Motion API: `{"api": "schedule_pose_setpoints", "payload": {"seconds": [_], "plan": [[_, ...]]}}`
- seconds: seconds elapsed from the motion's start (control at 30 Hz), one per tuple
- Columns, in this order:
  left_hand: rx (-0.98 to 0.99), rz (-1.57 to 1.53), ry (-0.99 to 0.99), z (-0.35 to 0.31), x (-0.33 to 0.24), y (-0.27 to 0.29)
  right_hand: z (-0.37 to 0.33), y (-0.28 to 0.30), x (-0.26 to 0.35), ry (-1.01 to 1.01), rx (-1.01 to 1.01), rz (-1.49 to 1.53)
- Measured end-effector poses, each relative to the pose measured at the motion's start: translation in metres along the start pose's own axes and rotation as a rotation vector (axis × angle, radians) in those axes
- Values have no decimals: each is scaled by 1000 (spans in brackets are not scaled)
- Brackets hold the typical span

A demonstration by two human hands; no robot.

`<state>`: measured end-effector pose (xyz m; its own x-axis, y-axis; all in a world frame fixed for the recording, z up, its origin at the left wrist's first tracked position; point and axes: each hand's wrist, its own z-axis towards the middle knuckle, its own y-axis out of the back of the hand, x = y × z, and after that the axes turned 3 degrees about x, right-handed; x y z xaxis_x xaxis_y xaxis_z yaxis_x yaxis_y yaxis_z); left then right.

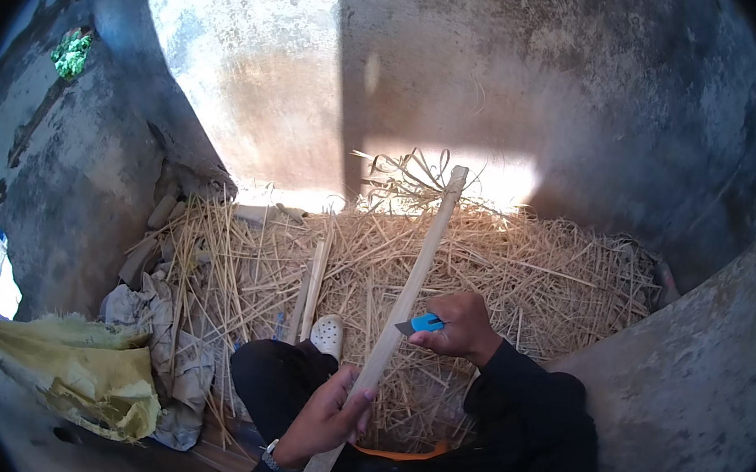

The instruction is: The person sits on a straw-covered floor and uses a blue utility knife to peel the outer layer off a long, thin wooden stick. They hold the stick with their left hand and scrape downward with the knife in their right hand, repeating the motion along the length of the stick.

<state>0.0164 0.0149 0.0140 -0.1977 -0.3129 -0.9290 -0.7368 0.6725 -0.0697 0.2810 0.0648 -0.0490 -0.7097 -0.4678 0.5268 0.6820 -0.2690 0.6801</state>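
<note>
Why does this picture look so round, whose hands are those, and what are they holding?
There's no robot here, just a person with bare hands. A camera worn on their head looks down, so you see almost what they see. Its very wide fisheye lens bends straight edges and leaves the corners dark.

The left hand grips a long wooden stick. The right hand holds a blue utility knife, its blade beside the stick's edge. Loose straw covers much of the floor. At the picture's left lies a ragged yellow sack.

A long pale wooden strip (410,281) slants, a blue knife (425,323) at its right edge.
</note>
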Motion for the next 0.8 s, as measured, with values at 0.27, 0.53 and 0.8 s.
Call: {"api": "schedule_pose_setpoints", "payload": {"seconds": [0.27, 0.53, 0.8], "plan": [[-3, 75, -24, 4, 3, -3, 5, 9, -29, -160, -72, -211], [-6, 160, -28, 1, 10, -7, 1, 9, -22, -47, -89, -201], [3, 317, -44, -8, 8, -14, 10, 41, -62, -369, -110, -277]]}}
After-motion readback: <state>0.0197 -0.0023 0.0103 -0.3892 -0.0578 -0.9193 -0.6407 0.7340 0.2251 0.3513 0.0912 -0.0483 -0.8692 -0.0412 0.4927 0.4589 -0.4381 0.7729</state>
